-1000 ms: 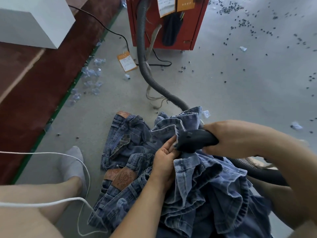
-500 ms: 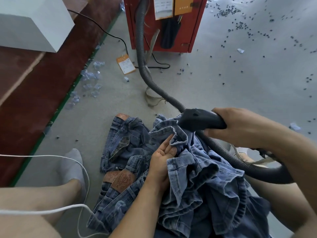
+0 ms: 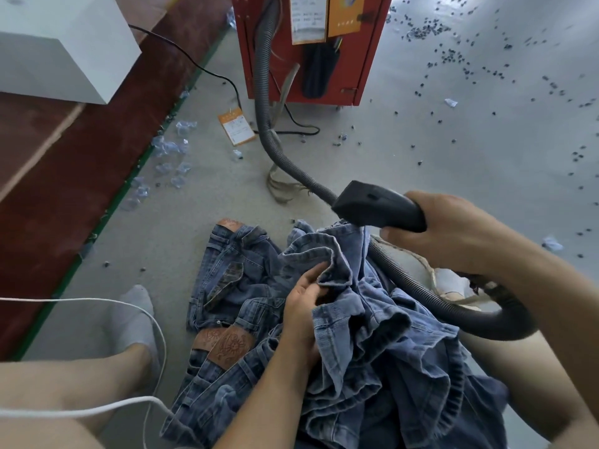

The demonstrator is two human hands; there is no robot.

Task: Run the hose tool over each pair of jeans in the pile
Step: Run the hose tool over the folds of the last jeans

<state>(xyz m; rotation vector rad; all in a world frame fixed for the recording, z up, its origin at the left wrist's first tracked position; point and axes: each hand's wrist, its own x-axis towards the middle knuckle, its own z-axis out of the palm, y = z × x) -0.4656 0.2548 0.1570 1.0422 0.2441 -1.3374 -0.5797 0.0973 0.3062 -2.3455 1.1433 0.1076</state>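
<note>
1. Head view, far left: white box (image 3: 61, 43) sits on the dark red floor strip (image 3: 64, 176), green edge line beside it.
2. Near left: bare leg with a white sock (image 3: 136, 315) on the grey floor (image 3: 453, 150); white cord (image 3: 81, 411) loops across the leg and down past the sock.
3. Left of centre, far: clear plastic scraps (image 3: 168, 157) along the green line, orange tag (image 3: 236, 126) lying flat, thin black cable (image 3: 210, 72) running to the red cabinet (image 3: 311, 59).
4. Centre: pile of jeans (image 3: 233, 286) on the floor, brown leather patches (image 3: 227, 343) face up on the near pairs.
5. Left hand (image 3: 306, 306) grips a bunched fold of the top pair of jeans (image 3: 372, 335), fingers curled into the denim (thumb side hidden in the cloth).
6. Grey ribbed hose (image 3: 264, 92) drops from the cabinet, curves right across the floor, passes behind the denim and loops back near the right forearm.
7. Right hand (image 3: 453, 234) wraps around the rear of the black hose tool (image 3: 379, 205), fingers closed round the handle.
8. Tool nozzle points left, just above the far edge of the raised denim; contact with the cloth can't be told.
9. Far right: small dark bits (image 3: 453, 59) scattered over the floor, a few white scraps among them.
</note>
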